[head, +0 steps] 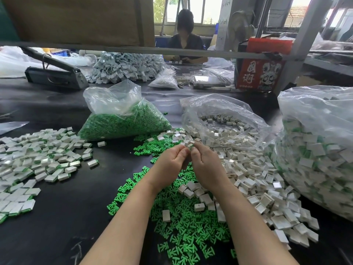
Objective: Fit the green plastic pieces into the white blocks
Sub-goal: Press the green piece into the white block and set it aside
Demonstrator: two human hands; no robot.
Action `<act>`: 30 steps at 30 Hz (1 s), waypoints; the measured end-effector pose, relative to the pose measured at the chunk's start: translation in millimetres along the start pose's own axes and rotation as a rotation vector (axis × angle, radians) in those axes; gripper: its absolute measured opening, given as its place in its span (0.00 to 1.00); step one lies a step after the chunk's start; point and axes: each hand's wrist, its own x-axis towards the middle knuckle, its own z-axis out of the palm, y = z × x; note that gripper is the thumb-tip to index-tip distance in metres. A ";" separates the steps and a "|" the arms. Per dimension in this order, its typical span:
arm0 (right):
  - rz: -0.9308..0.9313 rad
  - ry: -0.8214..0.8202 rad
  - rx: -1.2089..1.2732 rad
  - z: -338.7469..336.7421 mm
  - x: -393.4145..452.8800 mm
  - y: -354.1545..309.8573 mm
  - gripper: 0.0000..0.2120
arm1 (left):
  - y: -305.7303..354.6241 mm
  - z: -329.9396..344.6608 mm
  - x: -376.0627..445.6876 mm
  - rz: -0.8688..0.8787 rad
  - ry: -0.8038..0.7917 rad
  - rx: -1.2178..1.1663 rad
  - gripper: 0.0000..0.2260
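Observation:
My left hand (171,163) and my right hand (205,165) meet above the middle of the black table. Between their fingertips they pinch a small white block (189,144); whether a green piece is in it is hidden by the fingers. Loose green plastic pieces (183,222) lie scattered under and in front of my forearms. Loose white blocks (254,180) spread out to the right of my hands. A pile of white blocks with green edges (38,165) lies at the left.
A clear bag of green pieces (124,121) stands behind my hands, an open bag of white blocks (225,123) beside it, and a large bag of fitted blocks (315,150) at the right. A person (185,41) sits across the table. A red box (261,73) stands far right.

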 end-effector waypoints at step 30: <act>0.120 0.065 0.142 3.9 1.7 5.7 0.15 | -5.0 9.3 -0.8 -0.066 0.045 -0.214 0.13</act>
